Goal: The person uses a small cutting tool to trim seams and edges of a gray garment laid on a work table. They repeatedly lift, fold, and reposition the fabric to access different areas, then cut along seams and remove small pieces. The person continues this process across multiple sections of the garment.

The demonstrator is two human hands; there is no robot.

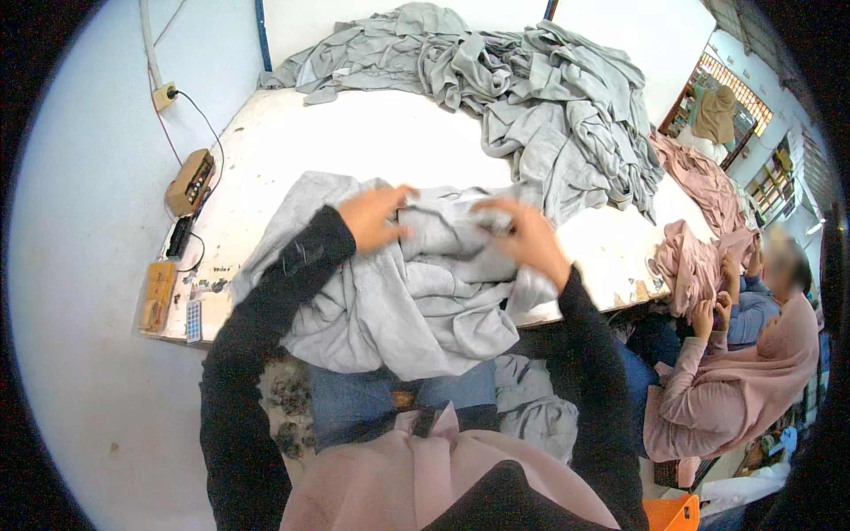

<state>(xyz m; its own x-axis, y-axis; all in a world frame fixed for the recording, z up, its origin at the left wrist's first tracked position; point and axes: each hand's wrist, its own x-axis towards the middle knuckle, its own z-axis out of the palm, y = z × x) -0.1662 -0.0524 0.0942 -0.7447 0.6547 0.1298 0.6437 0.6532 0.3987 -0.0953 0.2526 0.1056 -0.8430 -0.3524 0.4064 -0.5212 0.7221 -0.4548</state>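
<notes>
A crumpled light-grey piece of knit cloth (390, 301) lies at the table's near edge and drapes down over my lap. My left hand (376, 219) is over its upper left part, thumb and fingers spread apart. Opposite it, my right hand (529, 237) is over the upper right part, fingers stretched toward the middle and somewhat blurred by motion. Both hands look open, with cloth folds between them; whether the fingertips touch the fabric is hard to make out.
A large grey cloth heap (567, 115) covers the far and right side of the white table (390, 133). At left are a brown switch box (189, 182), a wooden block (158, 296) and a remote control (194, 321). A seated co-worker (744, 380) handles pink cloth (691, 265) at right.
</notes>
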